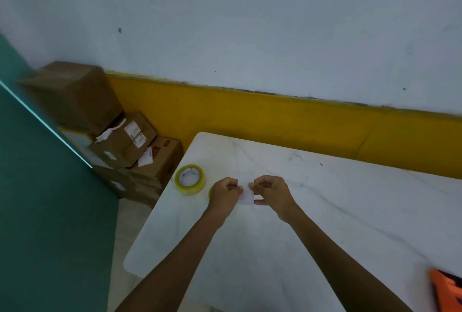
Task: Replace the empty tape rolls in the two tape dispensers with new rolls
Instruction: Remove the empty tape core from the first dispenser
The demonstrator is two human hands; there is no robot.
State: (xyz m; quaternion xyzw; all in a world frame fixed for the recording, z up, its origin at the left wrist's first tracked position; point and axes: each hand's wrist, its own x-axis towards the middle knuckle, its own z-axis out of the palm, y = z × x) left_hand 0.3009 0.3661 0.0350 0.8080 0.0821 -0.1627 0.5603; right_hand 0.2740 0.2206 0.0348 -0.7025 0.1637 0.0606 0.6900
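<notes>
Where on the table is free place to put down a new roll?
Bare table: the wide stretch right of the right hand, toward the wall, and the near part between the forearms. Crowded: the left edge by the tape roll and left hand, and the near right corner by the orange object.

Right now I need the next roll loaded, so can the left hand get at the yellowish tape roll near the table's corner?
Probably yes: the tape roll lies flat just beside the left hand with bare table between, but that hand is pinching something.

White wall (250,24), yellow band (275,121), marble table (350,211)
</notes>
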